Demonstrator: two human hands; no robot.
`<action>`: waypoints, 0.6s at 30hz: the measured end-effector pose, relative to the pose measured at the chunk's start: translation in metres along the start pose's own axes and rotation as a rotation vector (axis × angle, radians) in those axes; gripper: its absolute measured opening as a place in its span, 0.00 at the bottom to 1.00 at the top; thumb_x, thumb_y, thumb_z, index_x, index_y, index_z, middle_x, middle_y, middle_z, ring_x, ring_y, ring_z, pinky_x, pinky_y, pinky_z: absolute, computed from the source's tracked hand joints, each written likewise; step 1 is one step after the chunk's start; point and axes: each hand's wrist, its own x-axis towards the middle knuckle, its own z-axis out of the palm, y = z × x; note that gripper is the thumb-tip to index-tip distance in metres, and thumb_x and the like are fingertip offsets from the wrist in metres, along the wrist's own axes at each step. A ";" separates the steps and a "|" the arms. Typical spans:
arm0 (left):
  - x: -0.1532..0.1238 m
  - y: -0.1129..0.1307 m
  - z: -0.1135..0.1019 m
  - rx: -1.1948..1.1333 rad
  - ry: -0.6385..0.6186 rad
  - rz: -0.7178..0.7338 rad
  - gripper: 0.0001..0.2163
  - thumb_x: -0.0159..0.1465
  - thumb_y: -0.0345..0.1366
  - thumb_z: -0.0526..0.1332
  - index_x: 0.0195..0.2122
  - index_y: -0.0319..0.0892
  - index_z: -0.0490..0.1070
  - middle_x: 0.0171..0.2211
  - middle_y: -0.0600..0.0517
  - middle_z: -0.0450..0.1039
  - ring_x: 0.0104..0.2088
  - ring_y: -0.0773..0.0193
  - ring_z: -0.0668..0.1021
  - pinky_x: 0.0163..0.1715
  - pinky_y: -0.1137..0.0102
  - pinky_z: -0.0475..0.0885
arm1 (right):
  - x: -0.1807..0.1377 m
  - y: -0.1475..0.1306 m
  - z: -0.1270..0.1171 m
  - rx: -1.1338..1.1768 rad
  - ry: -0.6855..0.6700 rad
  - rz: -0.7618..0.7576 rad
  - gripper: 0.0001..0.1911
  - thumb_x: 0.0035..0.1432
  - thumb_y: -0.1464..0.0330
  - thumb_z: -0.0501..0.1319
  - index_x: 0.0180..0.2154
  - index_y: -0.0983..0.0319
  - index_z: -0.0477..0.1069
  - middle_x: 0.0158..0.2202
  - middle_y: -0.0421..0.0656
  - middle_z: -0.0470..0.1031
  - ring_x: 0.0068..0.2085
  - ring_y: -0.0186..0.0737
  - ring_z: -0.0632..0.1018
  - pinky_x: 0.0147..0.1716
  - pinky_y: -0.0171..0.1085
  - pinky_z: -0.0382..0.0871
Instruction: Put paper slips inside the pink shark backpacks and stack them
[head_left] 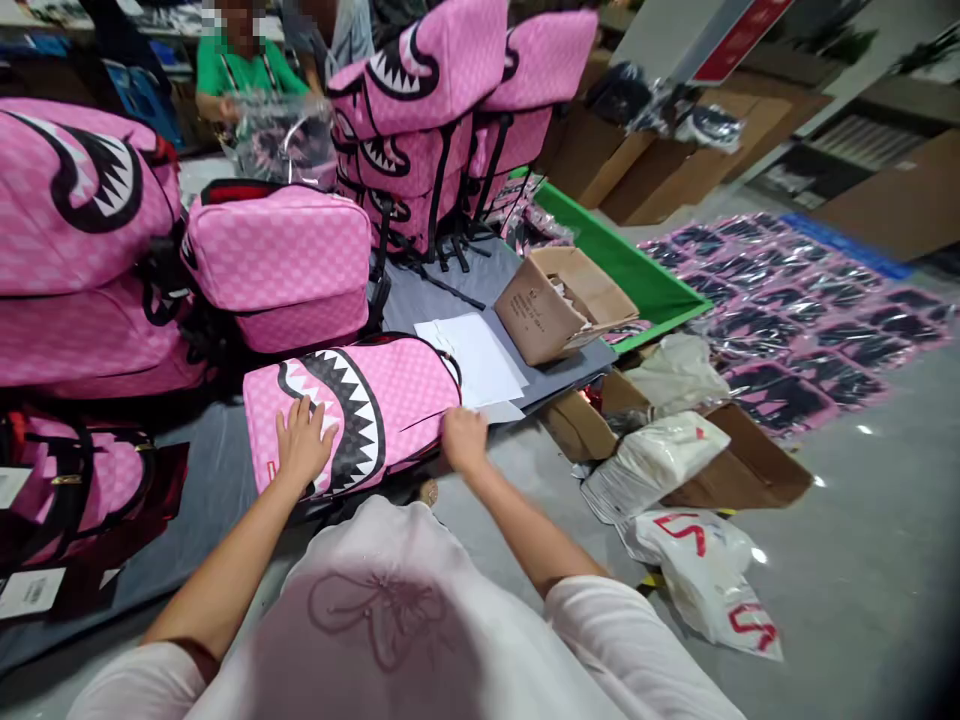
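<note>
In the head view, a pink backpack [412, 390] lay flat on a grey table [217, 470], right in front of the wearer, its toothed-mouth print [360, 420] facing up. The left hand [304, 445] rested on the printed front, palm down and fingers spread, gripping nothing. The right hand [463, 438] was at the opposite end, fingers curled into a fist against the backpack's edge; I could not tell whether they pinched the zip, the cloth or nothing, because the fingertips were hidden

Just beyond that end lay white sheets [480, 350], and past them a small open cardboard box [532, 315] stood tilted. A second pink bag [285, 250] sat close behind the first, with a tall stack of pink bags [416, 150] farther back. To the left were a larger pile of pink bags [45, 230] and, nearer the wearer, another bag [112, 475] beside a white tag [34, 592]

Across the table a person in a green shirt [259, 70] had their hands at a clear plastic bag [281, 135]. Off to the right stood a green bin [630, 260], with plastic-wrapped pink and black goods [810, 300] in rows on the floor beyond it. Nearer lay an opened carton [742, 460] and a white plastic sack [682, 540] with red markings
</note>
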 end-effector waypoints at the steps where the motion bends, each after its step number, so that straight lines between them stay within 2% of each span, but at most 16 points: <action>1: 0.000 -0.001 0.002 -0.012 -0.007 -0.006 0.25 0.70 0.46 0.51 0.63 0.37 0.67 0.68 0.35 0.57 0.68 0.41 0.60 0.65 0.41 0.51 | 0.006 0.011 -0.002 -0.014 0.021 0.041 0.12 0.67 0.76 0.50 0.43 0.70 0.72 0.41 0.58 0.75 0.42 0.51 0.74 0.41 0.45 0.53; 4: 0.000 0.002 0.004 -0.038 -0.029 -0.038 0.26 0.70 0.46 0.50 0.64 0.37 0.65 0.69 0.35 0.56 0.68 0.41 0.58 0.66 0.41 0.50 | 0.018 0.031 -0.005 -0.006 0.056 0.137 0.13 0.67 0.76 0.49 0.43 0.70 0.72 0.41 0.58 0.75 0.42 0.51 0.74 0.41 0.45 0.52; 7: 0.001 0.006 0.004 -0.054 -0.034 -0.055 0.26 0.71 0.46 0.50 0.65 0.36 0.65 0.69 0.35 0.55 0.69 0.41 0.57 0.66 0.41 0.48 | 0.020 0.031 -0.003 0.047 0.077 0.187 0.12 0.68 0.75 0.50 0.43 0.70 0.71 0.41 0.58 0.75 0.41 0.49 0.73 0.41 0.45 0.51; 15: 0.004 0.018 0.006 -0.086 -0.049 -0.102 0.25 0.71 0.43 0.51 0.64 0.35 0.65 0.70 0.32 0.51 0.70 0.39 0.53 0.66 0.39 0.45 | 0.016 -0.009 0.013 0.246 0.106 0.141 0.10 0.67 0.72 0.52 0.45 0.69 0.69 0.38 0.53 0.76 0.39 0.45 0.72 0.44 0.41 0.54; 18: 0.003 0.018 0.008 -0.090 -0.053 -0.092 0.25 0.71 0.43 0.50 0.64 0.36 0.65 0.71 0.32 0.51 0.71 0.40 0.53 0.66 0.39 0.45 | 0.001 -0.014 0.022 0.411 0.177 0.076 0.12 0.68 0.70 0.51 0.46 0.67 0.70 0.41 0.52 0.77 0.42 0.45 0.73 0.46 0.39 0.57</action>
